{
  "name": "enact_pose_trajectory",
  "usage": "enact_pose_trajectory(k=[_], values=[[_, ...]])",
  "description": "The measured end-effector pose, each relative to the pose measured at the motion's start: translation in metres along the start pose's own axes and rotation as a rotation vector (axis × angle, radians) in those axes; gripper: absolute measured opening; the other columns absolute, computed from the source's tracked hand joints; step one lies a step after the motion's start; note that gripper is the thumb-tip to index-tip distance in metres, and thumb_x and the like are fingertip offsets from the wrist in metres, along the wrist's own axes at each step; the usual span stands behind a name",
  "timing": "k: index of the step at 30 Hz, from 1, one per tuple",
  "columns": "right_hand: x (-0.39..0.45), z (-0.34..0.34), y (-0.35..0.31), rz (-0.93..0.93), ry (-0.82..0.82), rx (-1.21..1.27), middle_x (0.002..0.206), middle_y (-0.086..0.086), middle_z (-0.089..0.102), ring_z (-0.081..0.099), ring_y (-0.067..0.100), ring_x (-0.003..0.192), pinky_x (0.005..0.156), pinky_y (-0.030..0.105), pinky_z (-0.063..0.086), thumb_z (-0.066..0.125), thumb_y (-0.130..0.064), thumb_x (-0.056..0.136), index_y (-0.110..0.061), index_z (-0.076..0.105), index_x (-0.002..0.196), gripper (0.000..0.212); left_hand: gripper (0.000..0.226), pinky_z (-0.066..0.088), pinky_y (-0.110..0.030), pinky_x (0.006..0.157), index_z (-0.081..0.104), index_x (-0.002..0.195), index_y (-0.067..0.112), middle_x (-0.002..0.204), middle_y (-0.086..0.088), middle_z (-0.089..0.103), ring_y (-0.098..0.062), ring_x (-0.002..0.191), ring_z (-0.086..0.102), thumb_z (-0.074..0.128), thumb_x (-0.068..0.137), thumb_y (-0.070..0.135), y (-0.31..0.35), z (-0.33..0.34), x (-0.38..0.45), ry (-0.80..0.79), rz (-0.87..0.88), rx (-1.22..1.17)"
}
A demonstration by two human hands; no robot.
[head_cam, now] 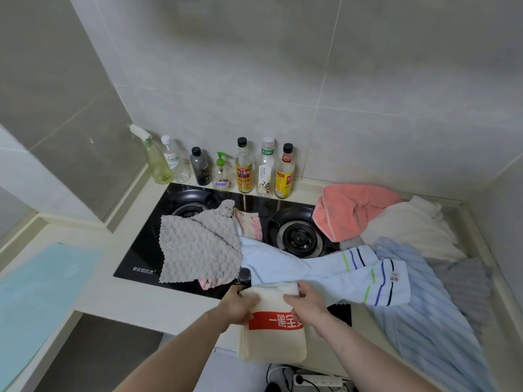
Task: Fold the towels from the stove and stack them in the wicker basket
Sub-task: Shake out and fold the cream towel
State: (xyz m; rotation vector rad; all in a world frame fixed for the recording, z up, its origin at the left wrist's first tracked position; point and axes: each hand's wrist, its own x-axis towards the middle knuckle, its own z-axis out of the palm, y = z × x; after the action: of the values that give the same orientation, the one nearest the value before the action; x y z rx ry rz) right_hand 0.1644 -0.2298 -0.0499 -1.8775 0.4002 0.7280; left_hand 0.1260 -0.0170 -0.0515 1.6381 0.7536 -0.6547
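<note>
Pale grey tiles line the corner behind a cream table [119, 301] that carries a black two-burner stove [147, 258] with white writing at its front left corner, too small to read. At the far left a pale green sheet [42, 281] lies on the table. Seven bottles stand in a row along the wall: a green spray bottle [154, 159], a clear bottle with a white cap [172, 157], a dark bottle [200, 169], a pump bottle [222, 174] with a blue label, a yellow-labelled sauce bottle [244, 169], a white-labelled bottle with a green band [266, 169], and a smaller yellow-labelled bottle [284, 174]; their Chinese print cannot be made out.

On the stove lie a grey waffle towel [198, 247], a pink patterned cloth [250, 223] and a light blue towel [339, 274] with green, blue and dark stripes and a small tag. At the stove's front edge the left hand [240, 305] and right hand [307, 302] each grip a side of a folded cream towel [271, 340] bearing a red band with white Chinese characters, seen upside down; its lower part hangs over the table edge. Further right sit a coral towel [351, 212], a white towel [410, 226], a blue striped towel [430, 315] and a grey towel [464, 284]. A power strip [317, 381] lies on the floor below.
</note>
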Motion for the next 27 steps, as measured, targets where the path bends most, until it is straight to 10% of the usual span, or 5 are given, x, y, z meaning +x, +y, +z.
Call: enact_pose_trajectory(k=[7, 13, 18, 27], values=[[0.003, -0.020, -0.002, 0.000, -0.080, -0.002, 0.090, 0.006, 0.071, 0.068, 0.014, 0.068, 0.065, 0.028, 0.061, 0.067, -0.013, 0.093, -0.013, 0.067, 0.105, 0.012, 0.025, 0.044, -0.024, 0.049, 0.060, 0.102, 0.009, 0.084, -0.006, 0.064, -0.016, 0.065, 0.059, 0.070, 0.089, 0.028, 0.008, -0.008, -0.005, 0.024, 0.063, 0.165], [0.004, -0.030, -0.002, -0.021, -0.092, 0.136, 0.107, 0.013, 0.069, 0.075, 0.025, 0.074, 0.073, 0.041, 0.065, 0.065, -0.005, 0.094, -0.010, 0.063, 0.110, 0.018, 0.030, 0.034, -0.021, 0.045, 0.055, 0.114, 0.008, 0.085, -0.004, 0.068, -0.013, 0.062, 0.068, 0.067, 0.092, 0.024, 0.019, -0.004, -0.012, -0.053, 0.099, 0.069], [-0.002, -0.036, -0.002, -0.047, -0.106, 0.175, 0.112, 0.014, 0.068, 0.078, 0.027, 0.085, 0.075, 0.041, 0.064, 0.060, 0.002, 0.094, -0.008, 0.059, 0.114, 0.023, 0.030, 0.062, -0.032, 0.074, 0.054, 0.122, 0.010, 0.113, -0.025, 0.071, -0.029, 0.092, 0.076, 0.060, 0.093, 0.004, 0.018, -0.001, -0.010, -0.108, 0.064, -0.180], [-0.008, -0.049, 0.015, -0.210, -0.050, 0.013, 0.094, -0.002, 0.073, 0.071, 0.012, 0.085, 0.075, 0.027, 0.061, 0.073, -0.001, 0.082, -0.014, 0.065, 0.098, 0.023, 0.028, 0.057, -0.037, 0.085, 0.068, 0.105, 0.012, 0.098, -0.009, 0.068, -0.017, 0.086, 0.065, 0.068, 0.079, 0.000, 0.001, 0.009, -0.014, -0.054, 0.299, -0.054]])
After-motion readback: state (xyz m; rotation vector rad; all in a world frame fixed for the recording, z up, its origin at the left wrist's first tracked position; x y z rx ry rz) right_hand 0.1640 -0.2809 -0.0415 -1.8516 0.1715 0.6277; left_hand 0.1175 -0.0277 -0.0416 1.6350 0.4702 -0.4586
